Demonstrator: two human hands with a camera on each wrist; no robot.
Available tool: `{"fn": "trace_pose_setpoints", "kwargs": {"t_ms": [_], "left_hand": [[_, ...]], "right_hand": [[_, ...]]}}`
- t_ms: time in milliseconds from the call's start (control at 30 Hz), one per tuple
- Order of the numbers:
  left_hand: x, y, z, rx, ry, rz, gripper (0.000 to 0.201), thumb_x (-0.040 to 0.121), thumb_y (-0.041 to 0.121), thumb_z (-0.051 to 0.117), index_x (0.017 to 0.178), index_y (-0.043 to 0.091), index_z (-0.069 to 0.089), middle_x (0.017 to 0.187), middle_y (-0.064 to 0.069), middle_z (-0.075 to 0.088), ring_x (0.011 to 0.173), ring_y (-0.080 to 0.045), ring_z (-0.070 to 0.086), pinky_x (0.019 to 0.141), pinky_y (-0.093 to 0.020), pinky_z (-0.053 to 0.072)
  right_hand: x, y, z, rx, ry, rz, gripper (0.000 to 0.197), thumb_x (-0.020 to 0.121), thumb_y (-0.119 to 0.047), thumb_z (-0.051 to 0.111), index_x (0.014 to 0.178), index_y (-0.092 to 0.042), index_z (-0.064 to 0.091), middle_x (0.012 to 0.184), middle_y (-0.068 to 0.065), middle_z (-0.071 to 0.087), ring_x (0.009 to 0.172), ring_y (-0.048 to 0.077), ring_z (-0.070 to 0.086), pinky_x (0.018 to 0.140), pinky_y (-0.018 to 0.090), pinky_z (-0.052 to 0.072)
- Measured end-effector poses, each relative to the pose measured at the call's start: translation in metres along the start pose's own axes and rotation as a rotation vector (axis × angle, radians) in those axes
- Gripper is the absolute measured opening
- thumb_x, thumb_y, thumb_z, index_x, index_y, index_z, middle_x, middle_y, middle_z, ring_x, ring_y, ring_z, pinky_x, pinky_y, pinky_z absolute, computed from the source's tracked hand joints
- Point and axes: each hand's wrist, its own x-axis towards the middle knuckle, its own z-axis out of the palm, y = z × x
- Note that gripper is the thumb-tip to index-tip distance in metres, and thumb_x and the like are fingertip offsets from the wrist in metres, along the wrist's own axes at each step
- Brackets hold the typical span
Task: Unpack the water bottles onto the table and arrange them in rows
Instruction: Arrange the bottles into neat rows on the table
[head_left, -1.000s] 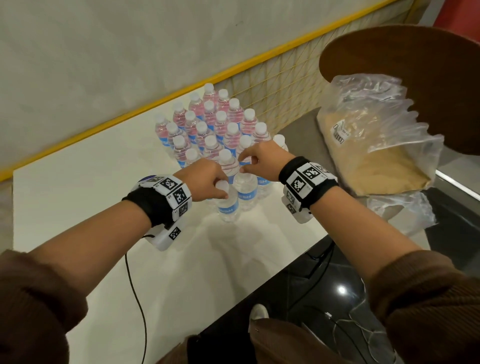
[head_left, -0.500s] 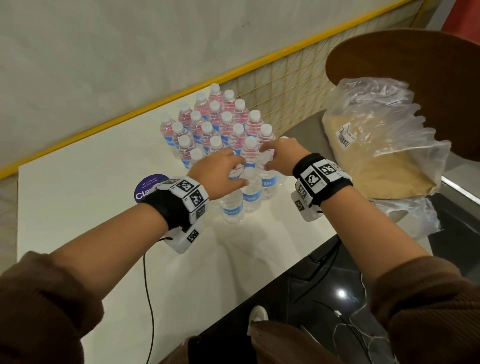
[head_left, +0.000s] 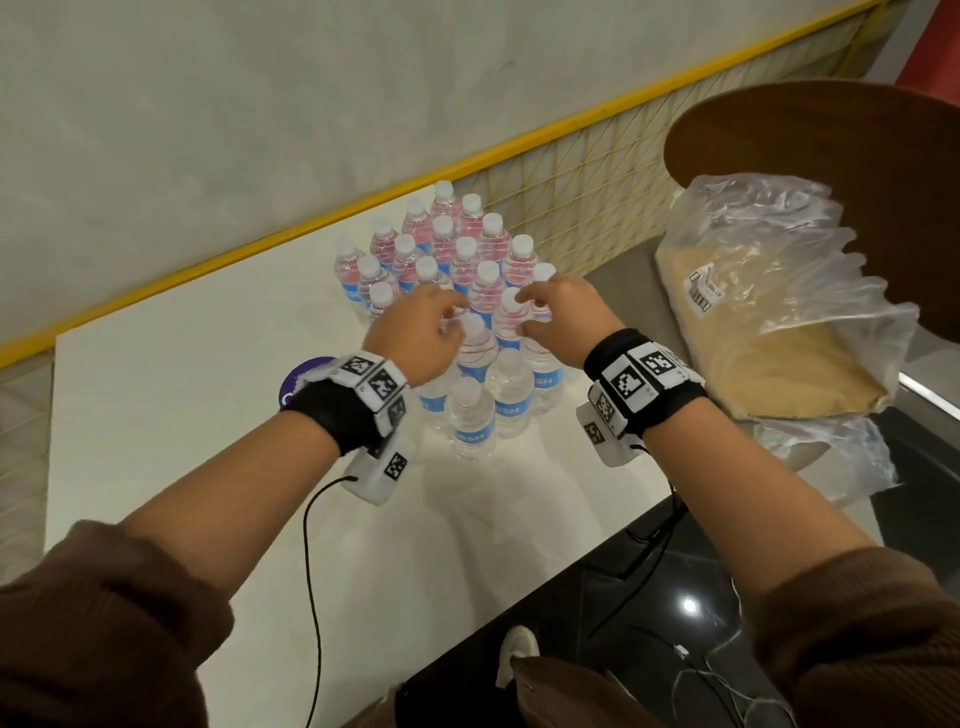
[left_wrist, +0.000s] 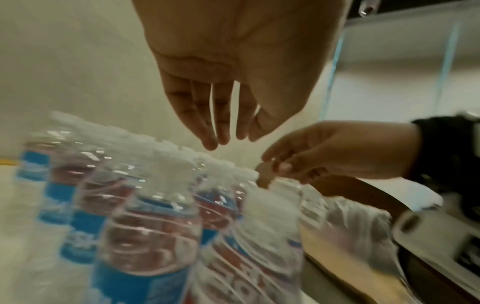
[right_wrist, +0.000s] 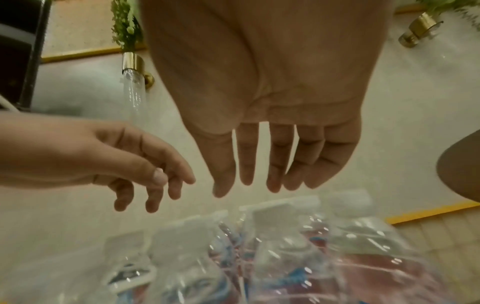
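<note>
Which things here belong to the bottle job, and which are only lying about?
Belong to the job:
- water bottles, standing close together
- white table
- left hand and right hand, over the caps
- empty plastic wrap on the seat

Lying about:
- purple sticker
- round wooden tabletop
- yellow mesh railing

A: Where does the head view sit?

B: High above, behind both forearms, facing forward and down on the left hand (head_left: 415, 332), the right hand (head_left: 563, 317) and the water bottles (head_left: 470, 291) just under and beyond the fingertips.

A: And the left wrist view?

B: Very near, under the palm of the left hand (left_wrist: 233, 67), looking along its fingers (left_wrist: 223, 115). The bottles lie blurred just below, the right hand (left_wrist: 337, 152) just across.

A: The right wrist view?

B: Likewise along the right hand (right_wrist: 270, 92). All three views share both hands and the bottle caps beneath them.
</note>
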Motion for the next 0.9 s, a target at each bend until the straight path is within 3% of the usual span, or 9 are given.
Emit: {"fn": "trace_pose_setpoints", "kwargs": {"t_ms": [67, 133, 333, 500, 733, 900], "left_hand": [[0.002, -0.021, -0.012, 0.013, -0.012, -0.088, 0.038, 0.086, 0.013, 0.055, 0.123, 0.020, 0.059, 0.117, -0.006, 0.058, 0.092, -0.023, 0.060, 0.086, -0.034, 0.049], [0.003, -0.034, -0.020, 0.102, -0.136, -0.119, 0.044, 0.082, 0.011, 0.060, 0.125, 0.020, 0.058, 0.117, -0.008, 0.058, 0.096, -0.024, 0.059, 0.086, -0.032, 0.046], [0.000, -0.038, -0.018, 0.124, -0.343, -0.102, 0.049, 0.079, 0.022, 0.072, 0.127, 0.021, 0.060, 0.120, -0.005, 0.064, 0.107, -0.020, 0.060, 0.088, -0.026, 0.045], [0.002, -0.037, -0.012, 0.061, -0.317, -0.103, 0.046, 0.080, 0.024, 0.073, 0.123, 0.014, 0.063, 0.114, -0.009, 0.066, 0.101, -0.022, 0.061, 0.087, -0.028, 0.046], [0.004, -0.036, -0.012, 0.052, -0.313, -0.086, 0.039, 0.080, 0.025, 0.073, 0.117, 0.015, 0.066, 0.108, -0.008, 0.067, 0.097, -0.022, 0.061, 0.088, -0.033, 0.050], [0.002, -0.039, -0.012, 0.060, -0.334, -0.075, 0.043, 0.079, 0.030, 0.073, 0.118, 0.017, 0.064, 0.107, -0.008, 0.067, 0.097, -0.023, 0.061, 0.090, -0.038, 0.051]], "right_hand": [[0.005, -0.013, 0.000, 0.027, -0.044, -0.036, 0.039, 0.087, -0.028, 0.063, 0.124, -0.019, 0.058, 0.118, 0.008, 0.060, 0.107, 0.025, 0.058, 0.092, 0.035, 0.047], [0.012, -0.028, 0.002, 0.003, -0.099, -0.074, 0.039, 0.088, -0.027, 0.061, 0.126, -0.017, 0.057, 0.118, 0.008, 0.062, 0.108, 0.025, 0.058, 0.093, 0.036, 0.048], [0.031, -0.053, 0.022, -0.127, -0.209, -0.086, 0.041, 0.089, -0.025, 0.060, 0.129, -0.019, 0.055, 0.127, 0.012, 0.057, 0.115, 0.028, 0.055, 0.096, 0.035, 0.047], [0.037, -0.052, 0.027, -0.125, -0.197, -0.077, 0.037, 0.089, -0.016, 0.059, 0.126, -0.015, 0.059, 0.128, 0.012, 0.058, 0.116, 0.027, 0.055, 0.096, 0.033, 0.045], [0.039, -0.052, 0.028, -0.104, -0.189, -0.068, 0.038, 0.088, -0.021, 0.061, 0.126, -0.016, 0.059, 0.126, 0.013, 0.059, 0.116, 0.027, 0.055, 0.095, 0.033, 0.046], [0.046, -0.051, 0.011, -0.033, -0.103, -0.040, 0.045, 0.087, -0.031, 0.063, 0.128, -0.013, 0.057, 0.126, 0.012, 0.058, 0.117, 0.026, 0.054, 0.096, 0.033, 0.043]]}}
